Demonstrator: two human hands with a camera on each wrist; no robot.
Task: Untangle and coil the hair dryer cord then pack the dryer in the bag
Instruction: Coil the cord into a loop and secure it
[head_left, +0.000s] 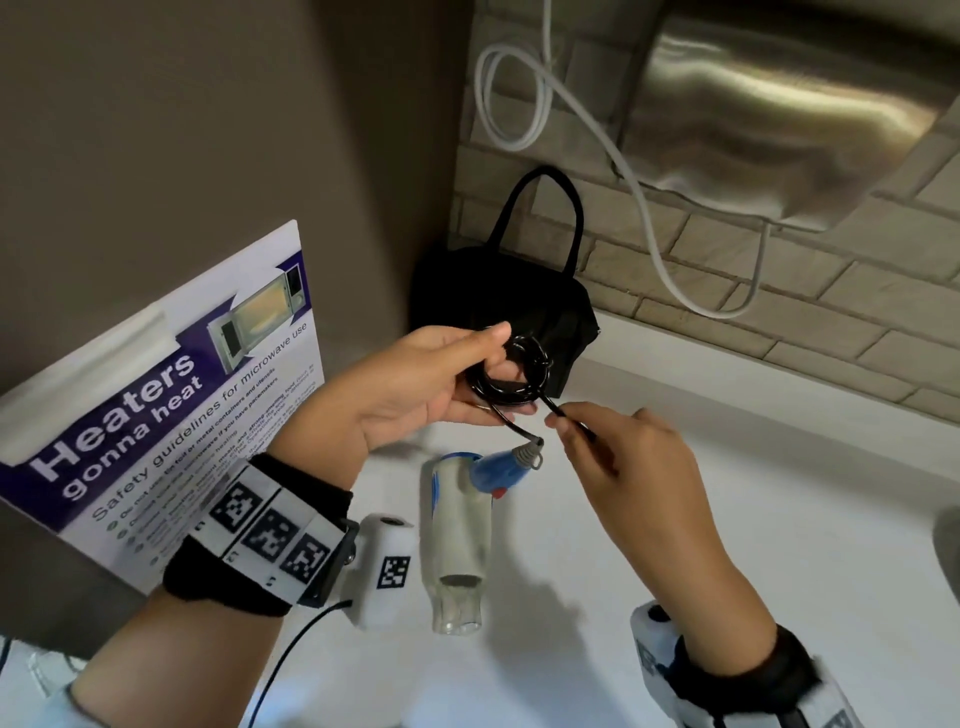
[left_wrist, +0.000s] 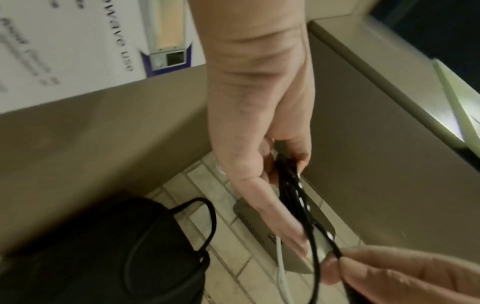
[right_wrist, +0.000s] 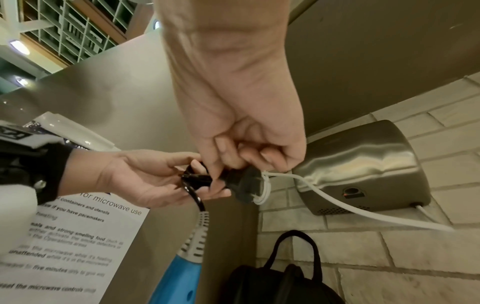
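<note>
The white and blue hair dryer (head_left: 461, 525) lies on the white counter, its blue handle (right_wrist: 179, 273) toward my hands. Its black cord (head_left: 511, 371) is gathered in small loops held between the thumb and fingers of my left hand (head_left: 506, 371), just above the dryer. My right hand (head_left: 563, 421) pinches the cord's free end close beside the coil. In the right wrist view its curled fingers (right_wrist: 233, 162) grip the black plug (right_wrist: 246, 183). The black bag (head_left: 498, 296) with loop handles stands in the corner behind my hands; its opening is not visible.
A steel hand dryer (head_left: 779, 114) is mounted on the brick wall at upper right, with a white cable (head_left: 644, 208) looping down from it. A microwave safety poster (head_left: 171, 395) leans against the left wall. White counter (head_left: 753, 519) extends to the right.
</note>
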